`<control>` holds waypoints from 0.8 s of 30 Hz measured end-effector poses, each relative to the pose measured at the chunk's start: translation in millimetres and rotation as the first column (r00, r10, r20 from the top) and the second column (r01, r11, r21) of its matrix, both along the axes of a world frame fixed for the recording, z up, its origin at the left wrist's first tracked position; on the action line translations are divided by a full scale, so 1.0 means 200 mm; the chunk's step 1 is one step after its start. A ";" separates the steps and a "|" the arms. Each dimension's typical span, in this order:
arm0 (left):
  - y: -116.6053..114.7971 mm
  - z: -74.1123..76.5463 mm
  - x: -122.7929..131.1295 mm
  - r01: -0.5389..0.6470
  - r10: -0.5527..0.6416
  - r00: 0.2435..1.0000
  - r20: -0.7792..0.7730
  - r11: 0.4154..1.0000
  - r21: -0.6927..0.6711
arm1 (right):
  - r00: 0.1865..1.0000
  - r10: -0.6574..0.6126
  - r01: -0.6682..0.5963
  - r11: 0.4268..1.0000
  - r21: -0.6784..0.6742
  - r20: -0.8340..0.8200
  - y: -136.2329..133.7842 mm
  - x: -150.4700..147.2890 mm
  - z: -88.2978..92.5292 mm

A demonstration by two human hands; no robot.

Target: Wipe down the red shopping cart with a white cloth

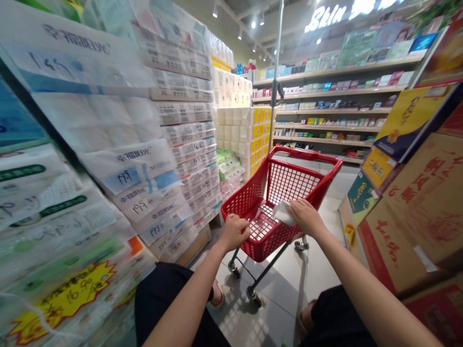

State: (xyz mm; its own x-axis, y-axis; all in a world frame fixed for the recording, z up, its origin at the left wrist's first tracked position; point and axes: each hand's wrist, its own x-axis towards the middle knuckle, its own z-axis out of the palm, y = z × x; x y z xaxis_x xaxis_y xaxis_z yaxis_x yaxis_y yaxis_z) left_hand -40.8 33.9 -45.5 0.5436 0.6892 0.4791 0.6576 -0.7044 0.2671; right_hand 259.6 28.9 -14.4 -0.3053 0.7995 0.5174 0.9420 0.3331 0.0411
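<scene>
A red plastic shopping cart (265, 246) with a lattice basket stands on the floor in front of my knees. My left hand (234, 232) is closed on the near left rim of the basket, fingers curled over the edge. In my right hand (304, 214) is a white cloth (284, 213), bunched under the fingers at the right side rim. Part of the cloth hangs toward the inside of the basket. The bare basket floor shows through the gap between my hands. The cart's handle (307, 155) is at the far end, away from me.
Tall stacks of wrapped tissue packs (184, 111) line the left side. Cardboard boxes (427, 193) stand close on the right. Shelves of small boxed goods (333, 89) run along the back. A thin metal pole (277, 62) rises behind the cart. Pale tiles (329, 241) cover the floor.
</scene>
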 end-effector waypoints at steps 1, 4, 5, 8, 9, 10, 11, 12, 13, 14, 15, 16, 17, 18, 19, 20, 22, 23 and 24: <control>0.01 0.00 0.00 -0.001 0.001 1.000 -0.007 1.000 -0.003 | 1.000 -0.019 0.019 1.000 0.005 0.004 0.01 0.01 0.00; 0.06 0.01 -0.01 -0.034 0.033 0.998 -0.047 0.999 -0.020 | 0.997 -0.076 0.076 0.997 0.034 0.001 0.01 -0.04 -0.02; 0.08 0.01 -0.02 -0.051 0.048 0.996 -0.069 0.998 -0.030 | 0.996 -0.095 0.095 0.994 0.048 -0.003 0.00 -0.07 -0.02; 0.13 0.05 -0.03 -0.133 0.121 0.984 -0.134 0.987 -0.091 | 0.990 -0.142 0.143 0.986 0.089 -0.012 -0.02 -0.16 -0.03; 0.13 0.07 -0.02 -0.166 0.149 0.978 -0.146 0.979 -0.114 | 0.988 -0.152 0.153 0.983 0.098 -0.013 -0.02 -0.18 -0.03; 0.13 0.08 -0.01 -0.194 0.173 0.973 -0.153 0.972 -0.132 | 0.987 -0.160 0.160 0.982 0.104 -0.014 -0.02 -0.20 -0.03; 0.11 0.09 0.02 -0.213 0.191 0.969 -0.155 0.966 -0.144 | 0.986 -0.166 0.167 0.980 0.106 -0.015 -0.02 -0.22 -0.02; 0.08 0.10 0.05 -0.223 0.201 0.968 -0.152 0.963 -0.149 | 0.985 -0.172 0.173 0.979 0.107 -0.018 -0.02 -0.24 -0.02; 0.05 0.10 0.08 -0.227 0.206 0.967 -0.148 0.963 -0.145 | 0.984 -0.177 0.178 0.978 0.106 -0.021 -0.02 -0.26 -0.01; 0.02 0.10 0.11 -0.234 0.215 0.966 -0.142 0.963 -0.131 | 0.983 -0.184 0.185 0.977 0.107 -0.025 -0.03 -0.28 -0.01; -0.02 0.09 0.15 -0.248 0.233 0.963 -0.135 0.963 -0.110 | 0.981 -0.192 0.195 0.975 0.110 -0.030 -0.03 -0.30 -0.01; -0.05 0.08 0.17 -0.267 0.256 0.958 -0.131 0.960 -0.082 | 0.979 -0.200 0.202 0.973 0.114 -0.035 -0.03 -0.31 -0.01; -0.07 0.07 0.19 -0.288 0.280 0.951 -0.129 0.956 -0.049 | 0.978 -0.203 0.206 0.971 0.117 -0.037 -0.04 -0.33 -0.01; -0.09 0.06 0.19 -0.303 0.299 0.946 -0.129 0.953 -0.017 | 0.978 -0.204 0.207 0.971 0.119 -0.039 -0.04 -0.34 -0.01; -0.10 0.05 0.19 -0.310 0.309 0.942 -0.132 0.951 0.011 | 0.979 -0.201 0.204 0.972 0.117 -0.039 -0.05 -0.36 -0.01; -0.10 0.05 0.17 -0.308 0.309 0.941 -0.138 0.951 0.031 | 0.980 -0.194 0.197 0.974 0.112 -0.038 -0.06 -0.37 -0.01; -0.08 0.04 0.13 -0.288 0.292 0.943 -0.156 0.956 0.053 | 0.985 -0.168 0.170 0.981 0.097 -0.029 -0.07 -0.38 -0.01; -0.07 0.04 0.10 -0.274 0.280 0.946 -0.166 0.960 0.060 | 0.988 -0.153 0.154 0.984 0.088 -0.021 -0.07 -0.38 0.00; -0.05 0.04 0.07 -0.260 0.268 0.948 -0.175 0.963 0.065 | 0.991 -0.132 0.132 0.988 0.076 -0.007 -0.08 -0.38 0.00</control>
State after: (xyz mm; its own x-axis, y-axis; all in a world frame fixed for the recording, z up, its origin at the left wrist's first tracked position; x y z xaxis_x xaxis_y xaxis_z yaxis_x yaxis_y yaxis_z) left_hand -26.7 23.2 -38.2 0.4251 0.8016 0.4203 0.8559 -0.5071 0.1014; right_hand 183.7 13.9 -14.1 -0.1986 0.7908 0.5790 0.9777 0.2013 0.0603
